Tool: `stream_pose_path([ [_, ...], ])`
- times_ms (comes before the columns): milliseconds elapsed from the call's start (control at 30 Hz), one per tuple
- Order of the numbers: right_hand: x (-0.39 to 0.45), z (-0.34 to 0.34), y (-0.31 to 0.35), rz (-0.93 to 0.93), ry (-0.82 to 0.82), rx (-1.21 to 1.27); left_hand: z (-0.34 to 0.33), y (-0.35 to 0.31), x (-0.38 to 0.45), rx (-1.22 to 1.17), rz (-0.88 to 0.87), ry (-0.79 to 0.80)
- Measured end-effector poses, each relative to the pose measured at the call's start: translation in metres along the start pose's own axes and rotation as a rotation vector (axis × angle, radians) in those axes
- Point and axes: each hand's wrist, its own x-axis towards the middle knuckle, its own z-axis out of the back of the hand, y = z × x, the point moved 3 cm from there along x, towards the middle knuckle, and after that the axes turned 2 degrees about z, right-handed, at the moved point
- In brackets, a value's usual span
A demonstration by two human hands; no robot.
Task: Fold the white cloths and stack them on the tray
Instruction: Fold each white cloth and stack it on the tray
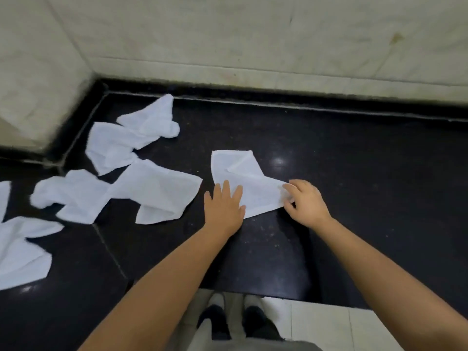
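**Soft cloth, pinned and pinched**

1 white cloth [249,184] lies on the black counter [354,173] at center. The left hand [224,207] presses flat, fingers spread, on its 8 o'clock edge; the right hand [305,202] pinches its 4 o'clock corner. It looks light, limp and crease-prone: best taken by corners. Loose cloths [121,173] lie at 9 o'clock. No tray shows.

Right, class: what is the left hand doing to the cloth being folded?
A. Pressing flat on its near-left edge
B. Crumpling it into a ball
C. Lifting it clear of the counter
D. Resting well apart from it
A: the left hand lies open, fingers spread, on the cloth, while the right hand pinches its corner.
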Motion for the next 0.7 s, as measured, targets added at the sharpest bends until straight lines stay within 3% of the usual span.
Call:
stream_pose_path([
  [67,-0.009,-0.011,-0.002,-0.079,0.031,0.013,-0.016,0.003,0.0,0.015,-0.107,-0.011],
  [167,-0.012,-0.022,-0.002,-0.19,0.075,0.042,-0.034,0.01,-0.001,0.011,-0.295,-0.199],
  [333,-0.004,-0.021,0.001,-0.29,-0.062,-0.009,-0.041,0.02,0.006,0.038,-0.456,-0.305],
  [567,-0.001,-0.008,0.009,-0.216,-0.198,-0.068,-0.024,0.028,0.013,0.069,-0.515,-0.325],
  [700,0.002,0.024,0.012,-0.122,-0.231,-0.104,0.027,0.038,0.018,0.032,-0.454,-0.34],
])
